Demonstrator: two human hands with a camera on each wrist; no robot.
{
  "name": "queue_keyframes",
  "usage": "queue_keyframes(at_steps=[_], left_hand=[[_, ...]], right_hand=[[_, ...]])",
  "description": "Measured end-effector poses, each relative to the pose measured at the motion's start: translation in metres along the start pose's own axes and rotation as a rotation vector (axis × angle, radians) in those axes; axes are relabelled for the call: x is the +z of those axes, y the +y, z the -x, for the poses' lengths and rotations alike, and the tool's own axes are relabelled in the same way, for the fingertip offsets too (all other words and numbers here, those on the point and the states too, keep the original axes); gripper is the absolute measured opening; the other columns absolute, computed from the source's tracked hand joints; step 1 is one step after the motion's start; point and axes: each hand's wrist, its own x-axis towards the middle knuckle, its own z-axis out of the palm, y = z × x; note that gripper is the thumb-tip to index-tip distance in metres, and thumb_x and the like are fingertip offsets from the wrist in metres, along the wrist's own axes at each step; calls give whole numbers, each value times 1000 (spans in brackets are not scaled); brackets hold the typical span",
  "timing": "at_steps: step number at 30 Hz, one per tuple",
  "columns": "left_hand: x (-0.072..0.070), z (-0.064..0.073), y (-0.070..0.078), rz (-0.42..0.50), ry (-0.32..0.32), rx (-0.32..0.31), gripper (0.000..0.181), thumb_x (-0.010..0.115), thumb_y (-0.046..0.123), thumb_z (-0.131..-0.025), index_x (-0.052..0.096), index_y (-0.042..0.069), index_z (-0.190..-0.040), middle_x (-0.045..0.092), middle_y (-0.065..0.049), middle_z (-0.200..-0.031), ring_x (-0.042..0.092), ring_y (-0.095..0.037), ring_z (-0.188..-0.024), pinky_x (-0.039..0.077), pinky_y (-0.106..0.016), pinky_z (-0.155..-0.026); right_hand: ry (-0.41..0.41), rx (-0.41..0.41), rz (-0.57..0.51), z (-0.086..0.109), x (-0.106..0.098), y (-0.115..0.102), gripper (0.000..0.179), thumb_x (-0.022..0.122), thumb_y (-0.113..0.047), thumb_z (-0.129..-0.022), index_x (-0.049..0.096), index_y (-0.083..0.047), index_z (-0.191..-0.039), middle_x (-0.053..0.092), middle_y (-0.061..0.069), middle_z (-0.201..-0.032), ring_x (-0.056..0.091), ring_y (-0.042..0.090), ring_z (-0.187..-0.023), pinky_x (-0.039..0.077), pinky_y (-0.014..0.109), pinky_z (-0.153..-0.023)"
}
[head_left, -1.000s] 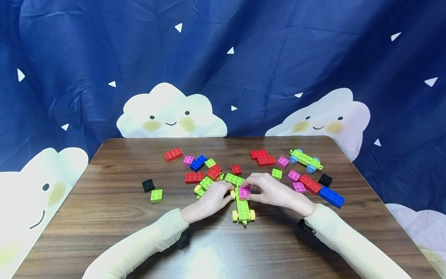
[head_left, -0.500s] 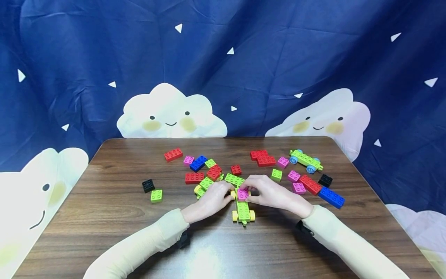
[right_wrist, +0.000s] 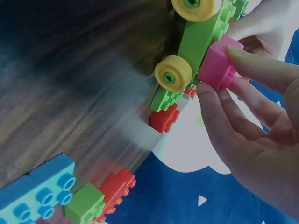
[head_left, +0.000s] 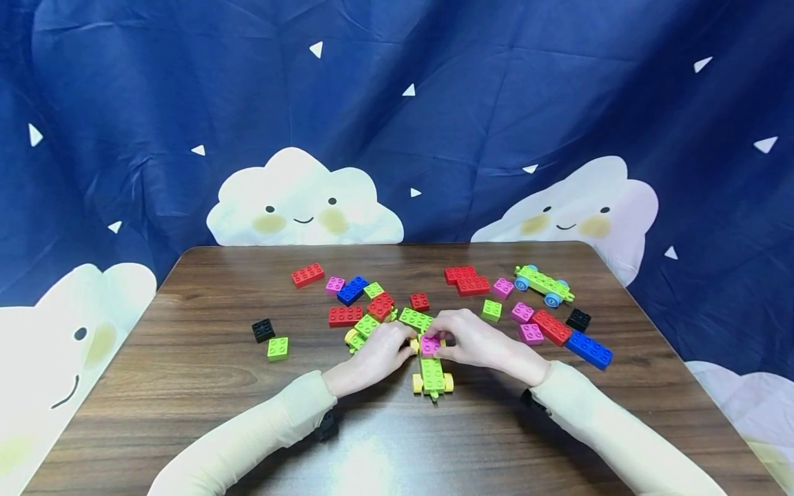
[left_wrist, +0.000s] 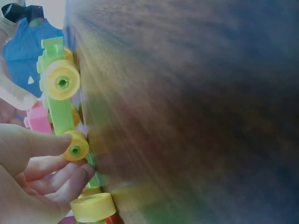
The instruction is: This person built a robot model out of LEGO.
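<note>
A green toy car base (head_left: 433, 379) with yellow wheels stands on the table in front of the person, pointing away. At its far end, my left hand (head_left: 380, 353) pinches a yellow wheel (left_wrist: 78, 150) between thumb and fingers in the left wrist view. My right hand (head_left: 480, 339) holds a pink brick (head_left: 431, 346) by its sides with thumb and fingertips. The right wrist view has this pink brick (right_wrist: 216, 66) against the studded top of the car base (right_wrist: 198, 39). Just beyond both hands lies a long green brick (head_left: 415, 319).
Beside the left hand, another yellow-wheeled green base (head_left: 358, 339) lies near a red brick (head_left: 381, 306). A blue-wheeled green base (head_left: 543, 284) stands at the back right. Farther right are a long red brick (head_left: 551, 327) and a blue brick (head_left: 589, 350). A black brick (head_left: 263, 330) sits at left.
The right hand and the pink brick have shifted slightly left and nearer along the car base. The left hand stays at the wheel.
</note>
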Motion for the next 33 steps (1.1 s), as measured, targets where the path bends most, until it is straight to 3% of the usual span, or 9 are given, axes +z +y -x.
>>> queue_keyframes(at_steps=[10,20,27,33], left_hand=[[1,-1,1,-14,4,7,16,73,8,-86,73,2,-101,75,-10,-99,71,-24,-94,56,-38,-83],[-1,-1,2,-35,5,21,12,73,7,-85,72,2,-96,74,-9,-93,69,-23,-88,55,-38,-79],[-1,-1,1,-62,8,42,12,73,7,-85,72,2,-96,74,-9,-92,69,-22,-87,55,-37,-78],[2,1,1,-52,22,47,10,73,5,-84,72,2,-94,74,-10,-91,69,-23,-85,55,-37,-77]], right_hand=[[-38,33,14,-4,-2,-3,18,83,-9,-78,74,-7,-94,69,4,-89,65,18,-77,53,23,-69],[-67,-3,155,-9,-4,-8,18,84,-8,-75,73,-9,-89,65,2,-84,55,10,-71,50,25,-66],[-50,26,84,-5,-4,-6,21,84,-10,-77,74,-7,-95,66,4,-87,61,19,-74,50,22,-67],[-40,-23,66,-1,-3,-1,24,82,-13,-79,73,-6,-100,68,5,-92,64,18,-81,54,26,-73]])
